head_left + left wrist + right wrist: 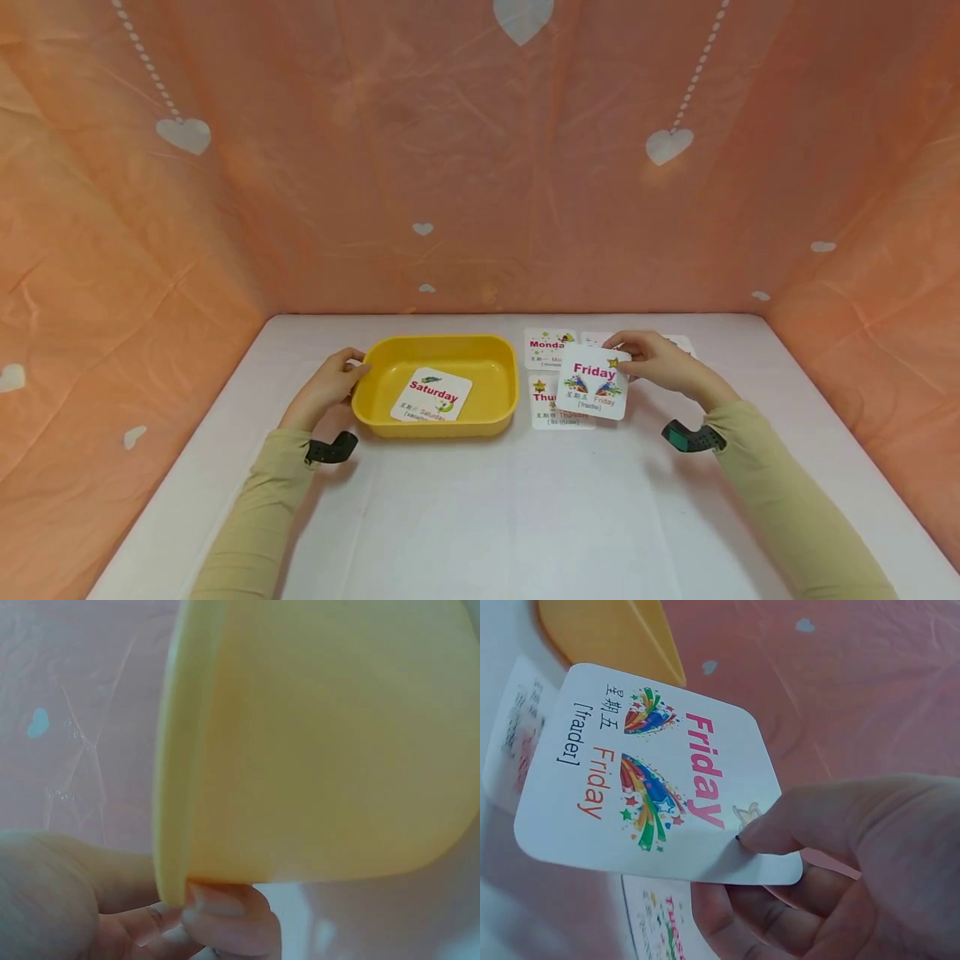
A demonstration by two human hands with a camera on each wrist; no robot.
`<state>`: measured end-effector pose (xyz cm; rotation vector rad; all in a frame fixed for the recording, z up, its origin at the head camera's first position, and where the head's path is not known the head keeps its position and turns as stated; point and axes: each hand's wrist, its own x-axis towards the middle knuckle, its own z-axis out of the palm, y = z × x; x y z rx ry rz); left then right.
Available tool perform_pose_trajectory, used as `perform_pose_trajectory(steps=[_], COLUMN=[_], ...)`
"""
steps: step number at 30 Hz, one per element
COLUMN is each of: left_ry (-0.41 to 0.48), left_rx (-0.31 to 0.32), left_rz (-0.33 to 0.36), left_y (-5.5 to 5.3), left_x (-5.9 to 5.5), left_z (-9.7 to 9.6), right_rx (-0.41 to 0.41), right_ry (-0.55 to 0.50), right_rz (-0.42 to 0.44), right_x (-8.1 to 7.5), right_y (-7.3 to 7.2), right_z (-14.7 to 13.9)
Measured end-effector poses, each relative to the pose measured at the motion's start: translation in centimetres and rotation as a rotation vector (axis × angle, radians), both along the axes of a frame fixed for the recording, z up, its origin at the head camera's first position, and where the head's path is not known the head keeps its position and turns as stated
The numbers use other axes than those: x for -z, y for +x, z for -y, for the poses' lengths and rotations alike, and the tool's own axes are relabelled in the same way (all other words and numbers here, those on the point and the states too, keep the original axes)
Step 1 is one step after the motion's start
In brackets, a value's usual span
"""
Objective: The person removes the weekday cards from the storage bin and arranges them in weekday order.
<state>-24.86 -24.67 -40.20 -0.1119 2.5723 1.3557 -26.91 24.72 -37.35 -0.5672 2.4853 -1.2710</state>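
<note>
My left hand [325,388] grips the left rim of a yellow plastic tray [435,430]; in the left wrist view the thumb and fingers pinch the tray's edge [172,765]. Inside the tray lies a white "Saturday" card [432,395], slightly tilted. With my right hand [662,364] I pinch a "Friday" card [592,382] by its upper right corner, thumb on the printed face, as the right wrist view shows too. This card is held above the table, partly covering a "Thursday" card [545,412] and a "Monday" card [542,352].
More white cards [681,343] lie in the back row, mostly hidden by the right hand. One in the right wrist view appears to be a "Tuesday" card [660,919]. Orange cloth [480,208] with white hearts walls the back and sides of the white table [480,517].
</note>
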Motion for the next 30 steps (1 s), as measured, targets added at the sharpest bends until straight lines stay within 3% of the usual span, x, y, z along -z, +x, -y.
perform_pose_trajectory(steps=[14, 22, 30], left_ry=[0.008, 0.014, 0.017], left_rx=[0.011, 0.012, 0.015], left_rz=[-0.014, -0.016, -0.018], left_y=[0.1, 0.1, 0.0], left_x=[0.1, 0.2, 0.2], left_z=[0.1, 0.2, 0.2], right_rx=[0.034, 0.040, 0.032], right_ry=[0.046, 0.023, 0.051], right_rz=[-0.026, 0.041, 0.040], right_x=[0.8, 1.5, 2.1], right_y=[1.2, 1.1, 1.0], right_z=[-2.7, -3.6, -4.2])
